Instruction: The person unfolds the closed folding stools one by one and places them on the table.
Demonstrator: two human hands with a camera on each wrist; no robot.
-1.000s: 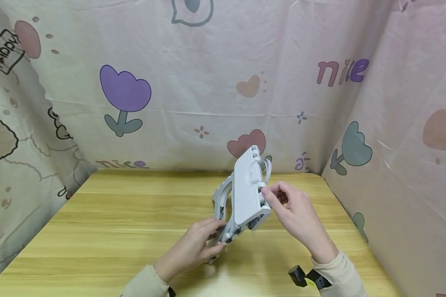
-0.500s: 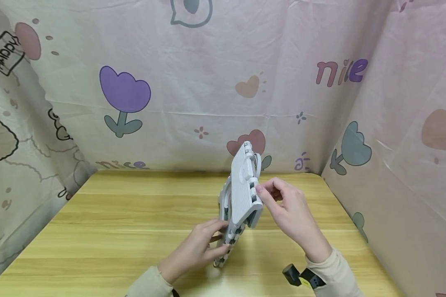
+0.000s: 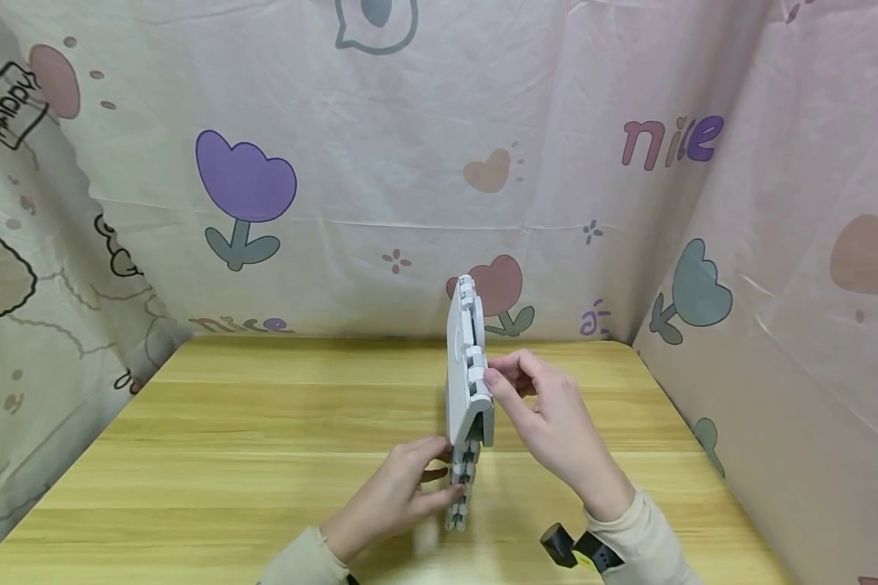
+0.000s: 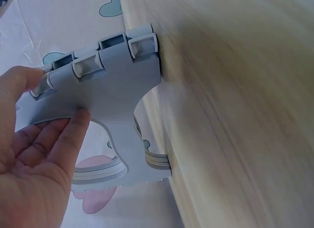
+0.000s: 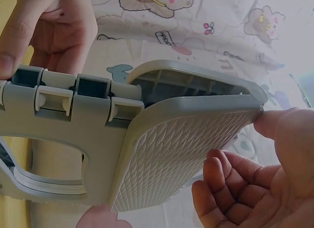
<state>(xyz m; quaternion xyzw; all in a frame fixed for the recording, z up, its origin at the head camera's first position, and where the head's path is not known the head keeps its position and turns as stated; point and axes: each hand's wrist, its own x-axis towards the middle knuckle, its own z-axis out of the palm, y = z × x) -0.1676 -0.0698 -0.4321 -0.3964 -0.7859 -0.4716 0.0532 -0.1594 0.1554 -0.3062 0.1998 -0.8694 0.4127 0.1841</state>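
A light grey plastic folding step stool (image 3: 455,382), partly folded, stands edge-on over the table in the head view. Its ribbed top panels (image 5: 171,144) meet at an angle, with a gap between them. My left hand (image 3: 398,491) grips a lower leg panel (image 4: 117,71): the thumb lies at the hinged edge, a fingertip on the panel's face. At the upper part, my right hand (image 3: 556,426) holds the stool by the top's edge, thumb on the rim and fingers curled beside the panel. An oval cut-out shows in the leg panel.
The wooden table (image 3: 190,455) runs beneath both hands. A printed cloth (image 3: 380,162) hangs behind it and along both sides. A black wrist device (image 3: 581,548) sits by the right sleeve.
The stool has turned from showing its ribbed top and leg cut-out to nearly edge-on. Its top and the right hand have moved left, while the left hand has shifted slightly right.
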